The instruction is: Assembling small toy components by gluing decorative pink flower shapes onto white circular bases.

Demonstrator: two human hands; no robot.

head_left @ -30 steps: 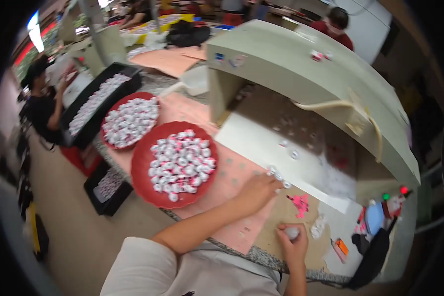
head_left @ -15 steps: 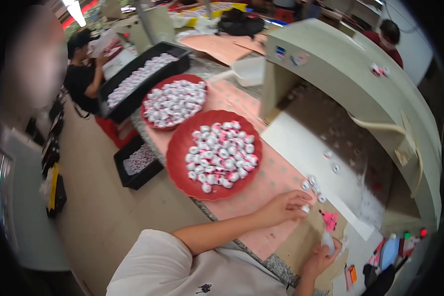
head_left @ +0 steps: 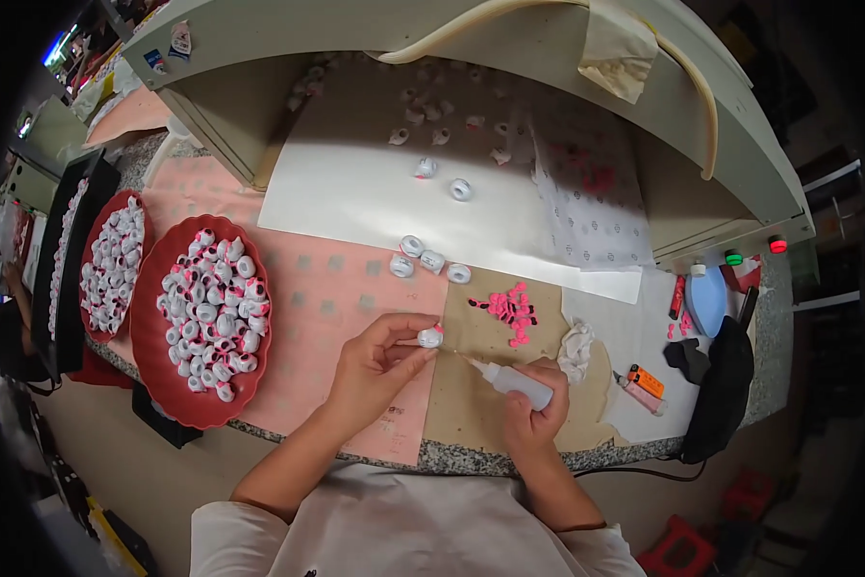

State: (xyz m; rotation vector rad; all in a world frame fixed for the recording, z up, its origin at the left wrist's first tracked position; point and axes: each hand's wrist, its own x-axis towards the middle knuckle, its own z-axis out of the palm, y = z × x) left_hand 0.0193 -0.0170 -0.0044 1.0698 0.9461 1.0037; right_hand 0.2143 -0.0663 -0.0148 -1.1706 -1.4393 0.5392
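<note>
A small white rounded piece (head_left: 431, 337) with a dark spot and a touch of pink is pinched between the thumb and fingers of my left hand (head_left: 379, 361). My right hand (head_left: 538, 409) is wrapped round a translucent squeeze bottle (head_left: 521, 386), its thin nozzle tilted toward the white piece, a short gap away. Just beyond lie loose pink and dark bits (head_left: 511, 310) on brown paper (head_left: 471, 409). Several similar white pieces (head_left: 431, 261) sit in a cluster past my left hand, on the border of the pink and white sheets.
A red scalloped bowl (head_left: 144, 358) heaped with white-and-pink pieces stands left, beside a second red bowl (head_left: 94, 322) and a black tray (head_left: 64, 358). A grey hood (head_left: 211, 125) arches over the far side. Crumpled tissue (head_left: 576, 351), an orange lighter (head_left: 647, 381) and a blue oval object (head_left: 706, 301) lie right.
My view has swung right and down to the work spot. The bottle now points at the white piece, and both hands are closer together, still holding their things.
</note>
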